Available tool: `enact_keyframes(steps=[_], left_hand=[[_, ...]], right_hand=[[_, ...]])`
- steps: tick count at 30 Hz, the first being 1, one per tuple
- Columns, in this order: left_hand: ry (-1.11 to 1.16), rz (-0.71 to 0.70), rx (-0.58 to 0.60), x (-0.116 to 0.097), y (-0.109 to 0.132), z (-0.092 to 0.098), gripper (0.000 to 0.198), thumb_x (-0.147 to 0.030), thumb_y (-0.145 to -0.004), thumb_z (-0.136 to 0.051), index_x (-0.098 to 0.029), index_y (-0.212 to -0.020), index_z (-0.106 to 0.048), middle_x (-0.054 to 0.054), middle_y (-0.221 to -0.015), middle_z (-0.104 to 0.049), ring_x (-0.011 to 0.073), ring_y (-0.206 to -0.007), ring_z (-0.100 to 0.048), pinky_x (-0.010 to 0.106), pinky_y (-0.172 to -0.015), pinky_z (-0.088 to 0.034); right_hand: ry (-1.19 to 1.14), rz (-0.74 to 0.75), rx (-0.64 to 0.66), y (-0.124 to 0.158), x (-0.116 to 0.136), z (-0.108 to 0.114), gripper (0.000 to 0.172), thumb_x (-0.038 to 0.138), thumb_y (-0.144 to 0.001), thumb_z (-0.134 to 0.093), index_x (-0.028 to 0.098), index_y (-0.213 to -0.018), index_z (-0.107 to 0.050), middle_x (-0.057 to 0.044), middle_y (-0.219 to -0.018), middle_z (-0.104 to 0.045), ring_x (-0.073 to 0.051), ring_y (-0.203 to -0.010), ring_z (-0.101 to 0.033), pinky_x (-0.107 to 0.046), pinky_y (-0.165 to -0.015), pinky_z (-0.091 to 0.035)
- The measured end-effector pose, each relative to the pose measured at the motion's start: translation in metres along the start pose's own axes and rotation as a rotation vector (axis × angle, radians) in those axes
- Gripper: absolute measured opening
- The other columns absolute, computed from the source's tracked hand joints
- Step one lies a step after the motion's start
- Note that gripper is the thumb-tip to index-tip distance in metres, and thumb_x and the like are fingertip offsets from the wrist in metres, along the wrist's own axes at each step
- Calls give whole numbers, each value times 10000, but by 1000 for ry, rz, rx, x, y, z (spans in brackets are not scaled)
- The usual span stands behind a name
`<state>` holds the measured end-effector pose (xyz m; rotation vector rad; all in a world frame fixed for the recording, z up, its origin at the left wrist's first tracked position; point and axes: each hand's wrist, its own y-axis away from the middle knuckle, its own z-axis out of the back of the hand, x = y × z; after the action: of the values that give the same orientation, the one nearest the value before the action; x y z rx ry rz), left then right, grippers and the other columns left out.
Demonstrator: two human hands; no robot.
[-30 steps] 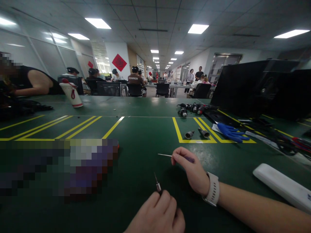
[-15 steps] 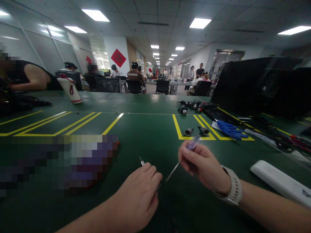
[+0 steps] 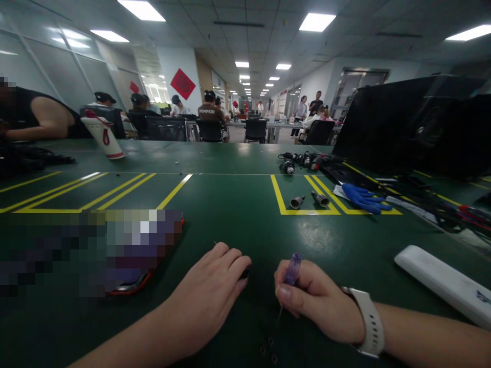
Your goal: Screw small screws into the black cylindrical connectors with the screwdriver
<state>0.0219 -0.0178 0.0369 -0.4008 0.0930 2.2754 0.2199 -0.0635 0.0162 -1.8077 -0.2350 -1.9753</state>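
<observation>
My right hand (image 3: 312,299) is closed round the purple see-through handle of a screwdriver (image 3: 293,270). Its thin shaft points down toward several small dark ring-like pieces (image 3: 270,341) on the green table. To the left, my left hand (image 3: 215,289) is closed with its back toward me. A dark object (image 3: 245,273) shows at its thumb side, and a thin tip pokes out past the knuckles. The palm hides the rest, so its kind cannot be told. The two hands are apart.
Two metal connector shells (image 3: 297,202) lie inside yellow tape lines, beside a blue glove (image 3: 362,198). A white case (image 3: 433,278) is at right, cables and black monitors (image 3: 387,128) behind. A blurred item with a red edge (image 3: 132,292) lies left; a paper cup (image 3: 105,138) stands farther back.
My right hand has moved down and slightly left, turning the screwdriver so its shaft points more steeply downward. The left hand has turned, and less of its object's metal tip shows.
</observation>
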Motion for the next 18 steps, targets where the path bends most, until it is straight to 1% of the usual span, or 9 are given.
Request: enact_keyframes(steps=[3,6,8,10,13,15,16,18], left_hand=[[20,13,13,3,1,-4,224,-237,-883,-398,-240,-1029,-569,28,-955,-593,207,-862,-522,370,-817,-405],[64,21,47,4,3,-8,235,-255,-890,-390,-254,-1055,-558,27,-994,-593,206,-882,-544,371,-821,-418],[119,27,66,5,4,-9,243,-246,-888,-390,-262,-1071,-549,26,-1021,-589,200,-906,-553,368,-832,-425],[198,39,60,6,3,-10,246,-240,-885,-394,-265,-1077,-545,25,-1044,-588,193,-932,-556,360,-842,-432],[375,90,-5,10,0,-9,237,-222,-864,-409,-249,-1044,-562,22,-1034,-603,183,-960,-560,342,-856,-440],[534,162,-44,11,-2,-9,239,-200,-828,-434,-233,-1017,-577,22,-998,-623,182,-936,-579,329,-833,-459],[625,209,-48,11,-3,-8,245,-193,-808,-451,-226,-1011,-583,23,-977,-636,184,-919,-593,329,-819,-469],[815,315,-42,10,-4,-6,268,-188,-772,-484,-220,-1013,-595,23,-957,-664,191,-905,-615,338,-813,-478]], right_hand=[[31,32,16,1,-1,-1,285,426,-867,-458,200,-694,-446,60,-543,-390,-90,-479,-341,-238,-466,-292],[83,71,11,1,-1,-1,270,397,-874,-453,201,-688,-447,59,-546,-392,-93,-488,-353,-240,-482,-307],[122,82,11,1,0,-1,261,380,-876,-450,202,-685,-448,57,-552,-389,-95,-493,-358,-240,-489,-312],[167,86,14,2,2,-1,256,362,-879,-447,202,-678,-445,55,-558,-384,-96,-501,-363,-239,-496,-314],[265,96,23,3,6,-3,247,335,-878,-452,202,-670,-448,51,-566,-384,-99,-514,-370,-238,-503,-310],[308,96,26,2,6,-4,241,327,-876,-460,200,-670,-457,49,-567,-392,-99,-516,-376,-237,-502,-305],[303,89,19,2,5,-4,245,333,-876,-460,199,-671,-461,47,-567,-399,-100,-517,-381,-237,-502,-305],[209,41,-16,0,0,-5,271,380,-872,-460,196,-674,-460,47,-557,-407,-98,-504,-382,-233,-490,-305]])
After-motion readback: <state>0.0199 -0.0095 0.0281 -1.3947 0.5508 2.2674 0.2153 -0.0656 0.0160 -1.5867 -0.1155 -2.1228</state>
